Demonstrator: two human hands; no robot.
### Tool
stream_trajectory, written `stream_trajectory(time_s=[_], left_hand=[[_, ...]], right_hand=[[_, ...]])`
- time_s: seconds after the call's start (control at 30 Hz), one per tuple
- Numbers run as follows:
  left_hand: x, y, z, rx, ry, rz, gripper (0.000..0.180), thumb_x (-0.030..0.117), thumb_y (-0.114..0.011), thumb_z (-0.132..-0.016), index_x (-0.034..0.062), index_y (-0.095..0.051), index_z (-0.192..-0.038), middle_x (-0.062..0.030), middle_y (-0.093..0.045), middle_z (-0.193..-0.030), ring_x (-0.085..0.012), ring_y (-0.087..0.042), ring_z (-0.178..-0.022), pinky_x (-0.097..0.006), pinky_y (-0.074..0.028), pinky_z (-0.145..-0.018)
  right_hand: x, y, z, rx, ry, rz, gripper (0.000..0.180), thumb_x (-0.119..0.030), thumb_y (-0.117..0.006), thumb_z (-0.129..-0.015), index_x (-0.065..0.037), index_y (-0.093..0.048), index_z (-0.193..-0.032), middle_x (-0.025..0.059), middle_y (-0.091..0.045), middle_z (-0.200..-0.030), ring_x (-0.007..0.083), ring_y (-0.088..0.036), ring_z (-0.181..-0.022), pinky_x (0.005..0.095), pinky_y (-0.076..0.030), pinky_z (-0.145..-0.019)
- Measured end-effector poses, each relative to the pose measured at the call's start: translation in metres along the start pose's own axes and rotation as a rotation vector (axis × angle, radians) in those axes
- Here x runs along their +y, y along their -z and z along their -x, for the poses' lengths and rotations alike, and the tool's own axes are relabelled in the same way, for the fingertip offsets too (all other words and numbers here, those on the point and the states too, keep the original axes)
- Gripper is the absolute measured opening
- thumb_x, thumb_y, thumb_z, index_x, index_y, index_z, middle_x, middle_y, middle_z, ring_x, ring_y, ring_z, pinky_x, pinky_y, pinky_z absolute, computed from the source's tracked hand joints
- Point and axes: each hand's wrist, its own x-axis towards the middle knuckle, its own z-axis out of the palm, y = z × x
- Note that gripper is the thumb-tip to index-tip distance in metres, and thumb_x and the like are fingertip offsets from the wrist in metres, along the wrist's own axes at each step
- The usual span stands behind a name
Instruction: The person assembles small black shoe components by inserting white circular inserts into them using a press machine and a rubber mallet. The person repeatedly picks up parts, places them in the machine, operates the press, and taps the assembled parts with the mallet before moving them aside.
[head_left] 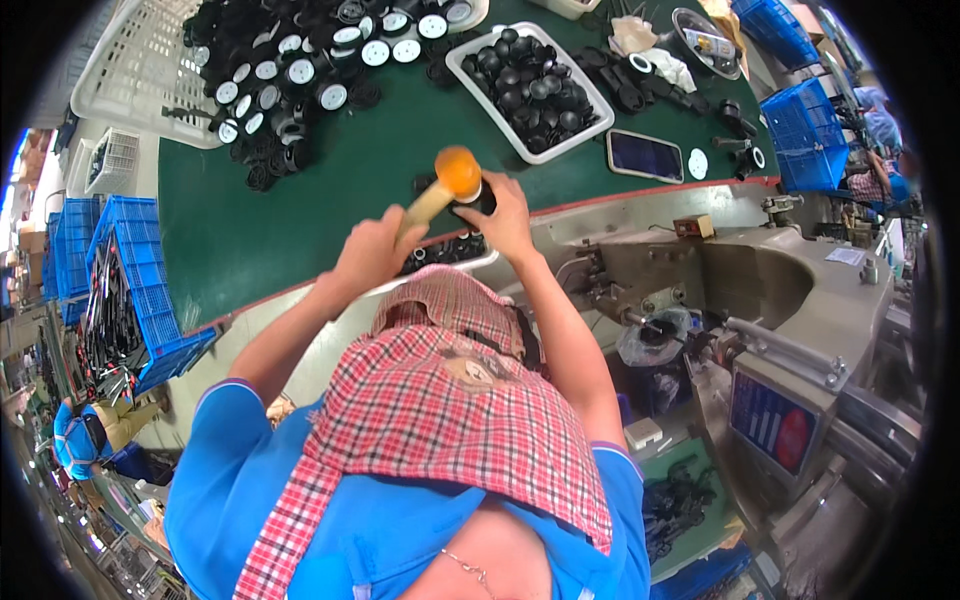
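left hand [372, 250] gripping mallet [447, 183], right hand [505, 225] steadying black part [478, 203]

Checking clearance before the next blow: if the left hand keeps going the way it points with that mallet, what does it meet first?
The left hand aims the orange-headed mallet up-right; first in line appears to be the black part under the right hand, though depth is unclear.

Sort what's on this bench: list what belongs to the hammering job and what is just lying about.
In use:
- left hand gripping the orange-headed mallet
- right hand steadying a black part
- white tray of black parts

Lying about:
- phone
- blue crate
- white basket
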Motion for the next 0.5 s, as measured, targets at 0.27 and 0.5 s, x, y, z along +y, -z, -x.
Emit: stream_trajectory(time_s=[0.27,0.5], left_hand=[[-0.051,-0.02,-0.083,0.31,-0.093,-0.211,0.032,0.029,-0.063,-0.09,0.005,-0.057,-0.109,-0.0149,-0.055,-0.104,-0.0337,-0.058,-0.096,-0.044,-0.05,-0.076],[-0.055,-0.032,-0.099,0.343,-0.21,-0.317,0.032,0.029,-0.063,-0.09,0.0032,-0.057,-0.107,-0.0131,-0.056,-0.103,-0.0331,-0.057,-0.094,-0.045,-0.051,-0.077]], right_hand=[[-0.02,0.006,-0.008,-0.01,-0.174,0.013,0.054,-0.026,-0.086,-0.062,-0.008,-0.062,-0.108,0.0108,-0.063,-0.101,0.0328,-0.059,-0.096,0.0425,-0.046,-0.085],[-0.011,0.041,0.11,-0.269,-0.829,-0.551,0.05,-0.026,-0.082,-0.073,0.005,-0.064,-0.109,0.0081,-0.069,-0.093,0.0141,-0.065,-0.085,0.0304,-0.052,-0.078]])
